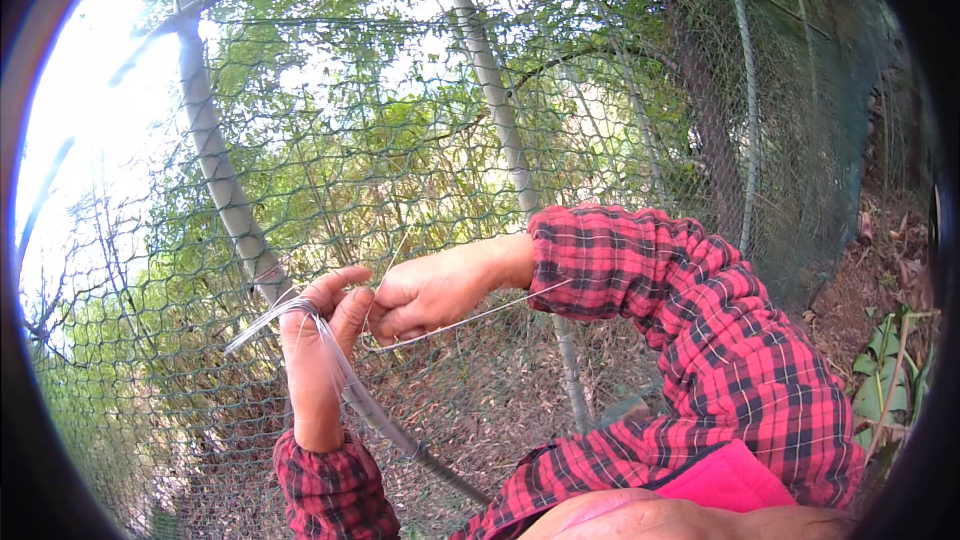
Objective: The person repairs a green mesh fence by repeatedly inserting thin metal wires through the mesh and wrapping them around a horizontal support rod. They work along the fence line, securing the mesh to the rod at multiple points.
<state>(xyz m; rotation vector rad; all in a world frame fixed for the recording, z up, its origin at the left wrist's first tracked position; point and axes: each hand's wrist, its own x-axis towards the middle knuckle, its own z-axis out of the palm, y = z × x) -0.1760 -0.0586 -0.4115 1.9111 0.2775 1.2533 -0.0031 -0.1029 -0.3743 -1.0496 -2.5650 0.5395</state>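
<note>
My left hand is closed around a bundle of thin pale wires. Short ends of the bundle stick out past the hand on the left, and a long tail trails down toward my body. Close beside it, my right hand has its fingers curled in a pinch on a single thin wire. One length of that wire runs back under my right wrist to the sleeve, and a finer end points upward. Behind both hands hangs a green mesh net, near a bamboo pole.
A second bamboo pole slants down behind my right forearm. Trees and bamboo stand beyond the net. Dry leaves cover the ground. At the right are a bare earth slope and broad green leaves.
</note>
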